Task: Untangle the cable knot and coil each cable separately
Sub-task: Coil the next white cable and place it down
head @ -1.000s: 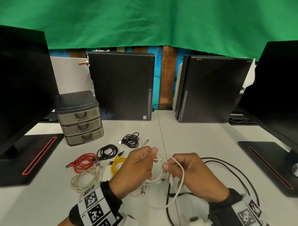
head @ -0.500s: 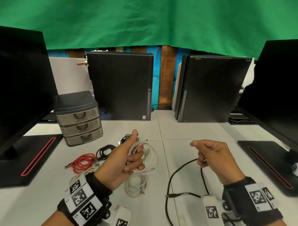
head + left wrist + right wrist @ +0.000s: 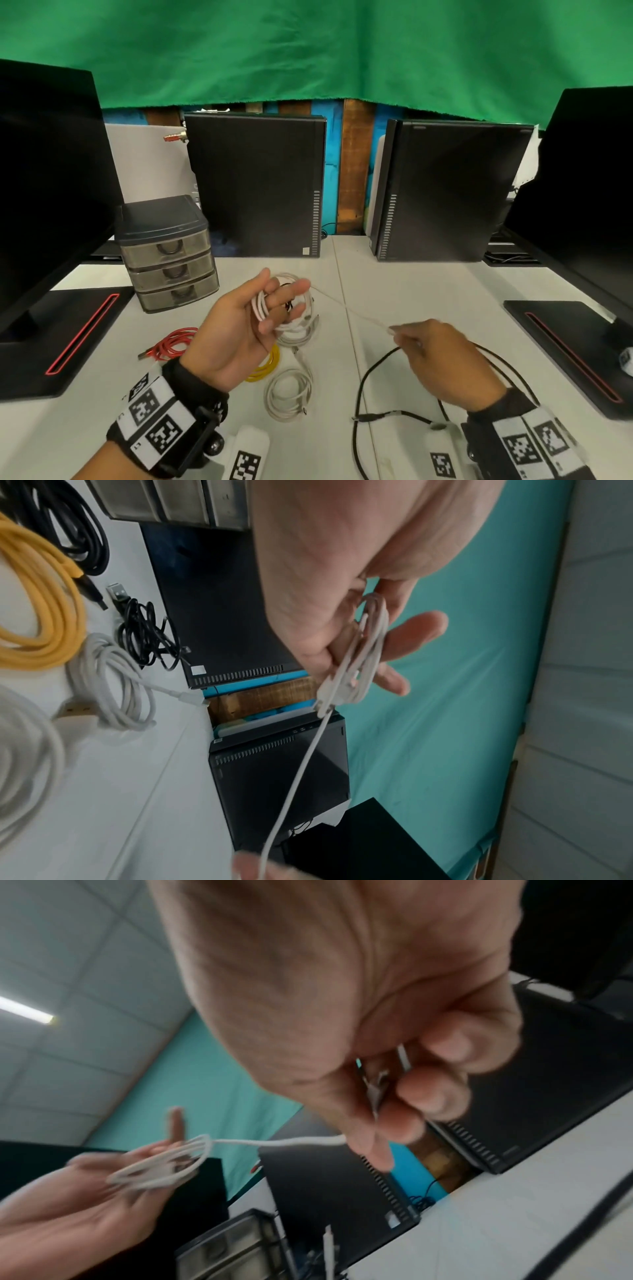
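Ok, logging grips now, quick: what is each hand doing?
Left hand: fingers hold the white cable coil looped round them.
Right hand: pinches that cable's free end.

white cable [image 3: 291,308], yellow cable [image 3: 265,368], green backdrop [image 3: 308,51]
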Motion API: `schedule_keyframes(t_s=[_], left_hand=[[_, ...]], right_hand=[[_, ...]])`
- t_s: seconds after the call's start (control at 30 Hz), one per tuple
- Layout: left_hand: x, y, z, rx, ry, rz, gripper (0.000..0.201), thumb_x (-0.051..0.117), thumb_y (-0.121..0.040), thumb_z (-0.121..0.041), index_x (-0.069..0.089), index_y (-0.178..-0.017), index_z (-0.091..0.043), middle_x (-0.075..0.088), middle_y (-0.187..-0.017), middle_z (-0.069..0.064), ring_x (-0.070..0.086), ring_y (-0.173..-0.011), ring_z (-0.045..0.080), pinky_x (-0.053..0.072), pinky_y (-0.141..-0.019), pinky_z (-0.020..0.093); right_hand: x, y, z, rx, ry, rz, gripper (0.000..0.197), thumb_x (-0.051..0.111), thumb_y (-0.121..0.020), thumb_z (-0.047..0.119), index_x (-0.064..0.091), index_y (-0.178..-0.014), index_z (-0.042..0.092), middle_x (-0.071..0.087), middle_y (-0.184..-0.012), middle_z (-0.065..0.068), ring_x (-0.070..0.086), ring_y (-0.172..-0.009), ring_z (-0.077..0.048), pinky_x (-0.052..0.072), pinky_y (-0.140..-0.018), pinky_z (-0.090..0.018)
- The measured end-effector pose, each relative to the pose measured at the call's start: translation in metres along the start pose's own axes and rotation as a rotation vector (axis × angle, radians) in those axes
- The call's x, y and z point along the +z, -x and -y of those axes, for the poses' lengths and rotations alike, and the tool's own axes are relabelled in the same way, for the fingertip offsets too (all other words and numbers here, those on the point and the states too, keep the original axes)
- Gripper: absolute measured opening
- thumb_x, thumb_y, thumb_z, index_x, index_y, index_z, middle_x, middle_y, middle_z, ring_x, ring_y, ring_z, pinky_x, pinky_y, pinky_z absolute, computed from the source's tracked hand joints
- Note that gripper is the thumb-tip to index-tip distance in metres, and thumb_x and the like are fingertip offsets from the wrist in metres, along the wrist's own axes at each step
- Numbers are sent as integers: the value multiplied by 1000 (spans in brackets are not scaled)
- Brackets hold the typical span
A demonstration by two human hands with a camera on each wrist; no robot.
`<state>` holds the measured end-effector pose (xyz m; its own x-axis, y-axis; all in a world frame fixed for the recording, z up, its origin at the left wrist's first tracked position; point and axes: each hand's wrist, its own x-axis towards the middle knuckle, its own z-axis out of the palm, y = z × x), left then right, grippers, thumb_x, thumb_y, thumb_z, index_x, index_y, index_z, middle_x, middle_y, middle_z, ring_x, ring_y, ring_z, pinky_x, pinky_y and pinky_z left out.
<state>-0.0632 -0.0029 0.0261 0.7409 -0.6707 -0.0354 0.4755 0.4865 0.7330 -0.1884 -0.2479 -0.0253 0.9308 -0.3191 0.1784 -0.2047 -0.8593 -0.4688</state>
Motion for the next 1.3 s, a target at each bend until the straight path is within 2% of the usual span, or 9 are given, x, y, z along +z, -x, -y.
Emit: schedule_keyframes(t_s=[0.13, 0.3, 0.43, 0.53, 0.63, 0.73, 0.87, 1.03, 1.3], left_hand=[[-2, 1, -7, 78, 35, 26, 32, 39, -98, -40, 42, -78, -15, 65, -131, 12, 67, -60, 10, 57, -70, 21], [-3, 2, 4, 185, -235, 5, 45, 29, -102, -44, 55, -86, -11, 67, -128, 12, 70, -67, 14, 47, -106, 36], [8, 12, 28, 327, -864, -22, 54, 28, -103, -51, 57, -113, -6, 72, -104, 9, 70, -95, 3, 41, -99, 16], [14, 24, 46, 360, -1161, 154, 37, 29, -98, -61, 54, -103, -34, 69, -113, -14, 67, -81, 14, 49, -86, 32], [23, 35, 47, 239, -1026, 317, 41, 31, -96, -62, 56, -89, -29, 67, -75, -6, 57, -68, 26, 50, -74, 38], [30, 41, 43, 122, -929, 346, 65, 23, -96, -65, 66, -84, -18, 53, -55, 16, 52, -67, 30, 48, -84, 32], [30, 40, 35, -31, -718, 403, 63, 31, -98, -48, 66, -84, 2, 31, -39, 0, 29, -39, 14, 36, -57, 25], [24, 38, 24, -105, -593, 459, 47, 53, -92, -42, 68, -69, -3, 23, -42, -5, 22, -37, 9, 35, -55, 22], [35, 32, 42, 96, -630, -54, 57, 55, -85, -52, 42, -45, -13, 34, -42, 5, 30, -38, 16, 31, -41, 20]], right_hand=[[13, 24, 52, -149, 319, 328, 18, 43, -95, 11, 61, -93, 13, 57, -71, -2, 57, -73, -24, 41, -59, -32], [26, 51, 109, -366, 355, 468, 29, 42, -98, 11, 54, -125, 13, 61, -104, -17, 58, -98, -35, 30, -75, -33], [-9, 54, 122, -477, 309, 141, 32, 36, -100, 21, 66, -110, 27, 66, -95, 3, 42, -76, -12, 24, -52, -20], [-37, 64, 115, -575, 125, 280, 31, 29, -103, 46, 53, -117, 32, 58, -107, 8, 45, -87, -3, 40, -73, -22], [-52, 63, 100, -524, -81, 168, 30, 32, -104, 44, 60, -104, 34, 59, -101, 19, 53, -89, 4, 39, -77, -12], [-48, 54, 86, -548, -183, -53, 23, 46, -104, 30, 67, -99, 34, 57, -91, 17, 58, -93, -11, 46, -77, -23], [-34, 42, 82, -515, -399, -157, 19, 54, -100, 29, 73, -100, 29, 59, -100, 13, 60, -103, -20, 48, -84, -26], [-33, 40, 79, -414, -428, -105, 15, 64, -93, 38, 77, -101, 38, 58, -92, 9, 60, -94, -19, 47, -77, -22], [-20, 43, 96, -204, -888, 223, 9, 72, -88, 11, 81, -89, 13, 75, -80, -4, 63, -66, -9, 52, -57, -25]])
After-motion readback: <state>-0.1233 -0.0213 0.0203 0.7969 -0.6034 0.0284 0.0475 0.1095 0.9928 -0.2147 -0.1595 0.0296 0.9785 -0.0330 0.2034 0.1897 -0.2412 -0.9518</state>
